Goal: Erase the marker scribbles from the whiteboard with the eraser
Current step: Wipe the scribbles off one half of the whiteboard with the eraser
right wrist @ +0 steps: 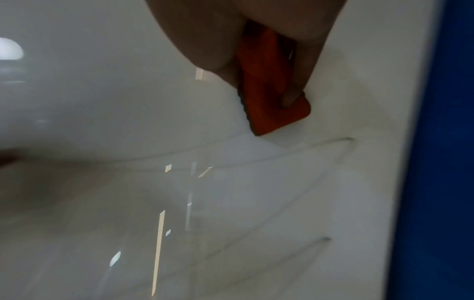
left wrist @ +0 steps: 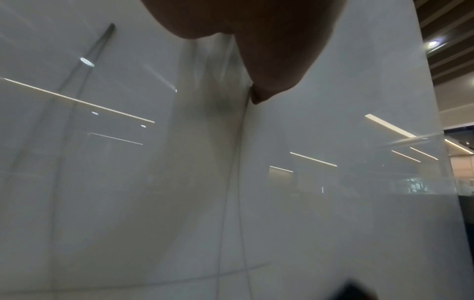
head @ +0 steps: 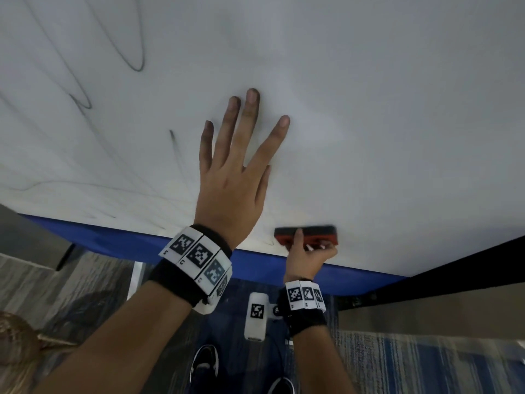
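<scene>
The whiteboard (head: pixel 369 95) fills the upper part of the head view. Dark marker scribbles (head: pixel 133 52) loop across its left side, with fainter lines lower down. My left hand (head: pixel 235 155) lies flat on the board, fingers spread and straight. My right hand (head: pixel 308 257) grips a red eraser with a dark felt face (head: pixel 306 236) and presses it on the board just above the blue bottom edge (head: pixel 127 243). In the right wrist view the eraser (right wrist: pixel 266 101) sits between my thumb and fingers, with faint scribble lines (right wrist: pixel 343 142) beyond it. The left wrist view shows a dark stroke (left wrist: pixel 102 40) on the glossy board.
Below the board lies striped grey and blue carpet (head: pixel 426 365). My shoes (head: pixel 204 362) show at the bottom. A dark panel (head: pixel 468 265) stands at the board's right end. A white tagged device (head: pixel 257 317) hangs by my right wrist.
</scene>
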`<state>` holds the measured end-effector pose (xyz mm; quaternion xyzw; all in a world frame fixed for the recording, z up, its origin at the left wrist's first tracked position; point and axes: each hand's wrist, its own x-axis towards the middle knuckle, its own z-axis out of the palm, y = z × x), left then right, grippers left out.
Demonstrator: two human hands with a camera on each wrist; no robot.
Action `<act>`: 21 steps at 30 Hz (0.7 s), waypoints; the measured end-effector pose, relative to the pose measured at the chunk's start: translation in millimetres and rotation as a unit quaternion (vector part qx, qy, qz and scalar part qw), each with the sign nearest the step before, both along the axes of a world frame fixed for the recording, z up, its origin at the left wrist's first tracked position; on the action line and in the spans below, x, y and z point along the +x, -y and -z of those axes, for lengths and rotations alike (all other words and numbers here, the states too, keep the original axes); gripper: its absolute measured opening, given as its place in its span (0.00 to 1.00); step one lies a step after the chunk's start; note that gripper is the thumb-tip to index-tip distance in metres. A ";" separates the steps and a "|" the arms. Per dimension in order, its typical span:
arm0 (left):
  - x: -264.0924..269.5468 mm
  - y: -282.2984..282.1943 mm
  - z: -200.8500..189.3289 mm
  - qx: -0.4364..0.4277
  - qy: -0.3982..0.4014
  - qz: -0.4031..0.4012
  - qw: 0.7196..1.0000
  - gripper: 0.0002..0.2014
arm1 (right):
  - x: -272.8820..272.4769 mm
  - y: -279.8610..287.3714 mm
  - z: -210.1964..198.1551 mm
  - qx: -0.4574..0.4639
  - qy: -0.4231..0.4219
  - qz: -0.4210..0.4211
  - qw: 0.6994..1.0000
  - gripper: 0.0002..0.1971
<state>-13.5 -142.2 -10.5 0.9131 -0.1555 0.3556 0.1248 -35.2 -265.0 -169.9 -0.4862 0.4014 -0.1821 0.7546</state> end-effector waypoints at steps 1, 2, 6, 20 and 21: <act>1.2 0.2 2.0 0.005 0.002 -0.001 1.000 0.30 | 0.7 1.9 17.7 0.070 -0.039 0.002 0.997 0.26; 3.0 -0.4 3.6 0.013 0.005 -0.003 1.000 0.30 | 0.4 5.0 33.4 0.138 -0.078 0.000 0.987 0.27; 6.1 -6.6 10.2 0.060 0.024 -0.003 0.998 0.37 | 1.5 22.7 80.3 0.235 -0.151 -0.018 0.960 0.19; 2.6 -67.1 -17.1 -0.034 0.008 -0.094 0.995 0.32 | 12.1 -38.1 10.3 0.264 -0.105 -0.051 0.957 0.21; 4.3 -70.5 -17.2 -0.036 0.001 -0.102 0.994 0.33 | 11.6 -44.5 20.8 0.257 -0.127 -0.053 0.956 0.21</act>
